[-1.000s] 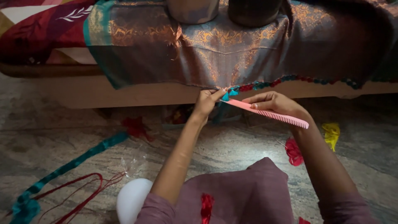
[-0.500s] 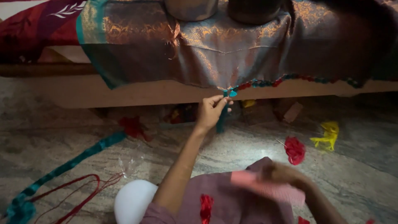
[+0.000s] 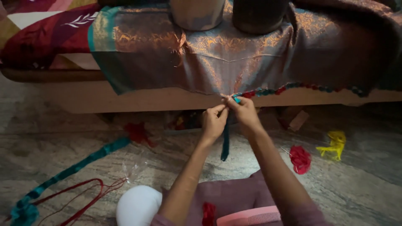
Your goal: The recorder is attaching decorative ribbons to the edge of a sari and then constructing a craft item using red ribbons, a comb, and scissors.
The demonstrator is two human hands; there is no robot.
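Both hands up at the hanging edge of the brocade cloth (image 3: 234, 62), draped over a low wooden platform (image 3: 138, 100). Left hand (image 3: 214, 122) pinched shut on the teal thread bundle (image 3: 225, 140) that dangles toward the floor; right hand (image 3: 245, 112) fingertips closed on the same strands at the hem, just where the finished red-and-teal tassel row (image 3: 301, 88) begins. Best done, by the look of it, with strands pulled taut, knot seated tight against the hem, spacing matched to neighbouring tassels. Pink comb (image 3: 251, 217) resting in the lap; red thread (image 3: 300, 159) and yellow thread (image 3: 335, 143) lying apart on the stone floor (image 3: 63, 138).
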